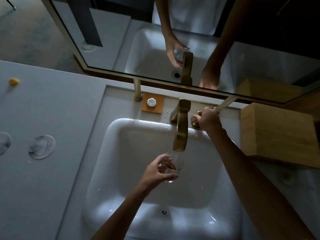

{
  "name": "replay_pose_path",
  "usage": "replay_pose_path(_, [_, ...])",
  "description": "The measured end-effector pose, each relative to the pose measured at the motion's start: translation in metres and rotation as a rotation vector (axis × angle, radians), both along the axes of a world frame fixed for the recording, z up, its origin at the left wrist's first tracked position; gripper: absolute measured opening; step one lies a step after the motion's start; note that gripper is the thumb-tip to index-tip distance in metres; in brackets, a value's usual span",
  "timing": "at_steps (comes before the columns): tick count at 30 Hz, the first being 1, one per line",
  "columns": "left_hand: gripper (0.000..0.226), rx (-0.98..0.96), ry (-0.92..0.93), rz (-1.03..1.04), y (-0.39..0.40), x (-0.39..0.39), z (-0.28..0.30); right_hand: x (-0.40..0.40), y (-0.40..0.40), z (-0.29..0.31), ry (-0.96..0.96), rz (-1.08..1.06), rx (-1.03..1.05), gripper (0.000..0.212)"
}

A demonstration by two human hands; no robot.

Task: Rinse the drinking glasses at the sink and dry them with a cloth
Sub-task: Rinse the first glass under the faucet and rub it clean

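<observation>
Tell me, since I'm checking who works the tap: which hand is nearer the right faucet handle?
Right. The right hand grips the faucet handle behind the sink. The left hand is out over the basin, holding a glass under the spout.

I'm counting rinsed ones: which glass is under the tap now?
The glass gripped by the left hand over the sink; the others stand on the counter.

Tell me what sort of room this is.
Probably a bathroom vanity, perhaps in a hotel: a white basin with a brass faucet, a framed mirror right behind it, and a pale countertop.
</observation>
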State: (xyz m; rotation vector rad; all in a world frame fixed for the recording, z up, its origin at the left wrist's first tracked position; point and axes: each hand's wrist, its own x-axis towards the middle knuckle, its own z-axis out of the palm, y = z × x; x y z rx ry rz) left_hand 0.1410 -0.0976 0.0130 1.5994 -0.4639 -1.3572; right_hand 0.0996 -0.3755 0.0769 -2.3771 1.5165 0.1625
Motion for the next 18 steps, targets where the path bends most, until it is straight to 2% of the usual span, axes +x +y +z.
replay_pose_path(3, [0.089,0.0,0.011,0.014,-0.005,0.002,-0.002,0.003,0.0,-0.003,0.072,0.053,-0.045,0.036])
replay_pose_path(6, [0.093,-0.002,0.003,0.029,-0.01,0.004,-0.003,-0.002,-0.006,-0.008,0.056,0.091,-0.019,0.032])
replay_pose_path(13, [0.09,-0.01,0.015,0.024,-0.018,0.006,-0.003,-0.011,-0.016,-0.014,0.071,0.182,-0.006,0.035])
replay_pose_path(18, [0.084,-0.022,0.028,0.012,-0.023,0.007,-0.003,-0.018,-0.023,-0.015,0.085,0.307,-0.026,0.029])
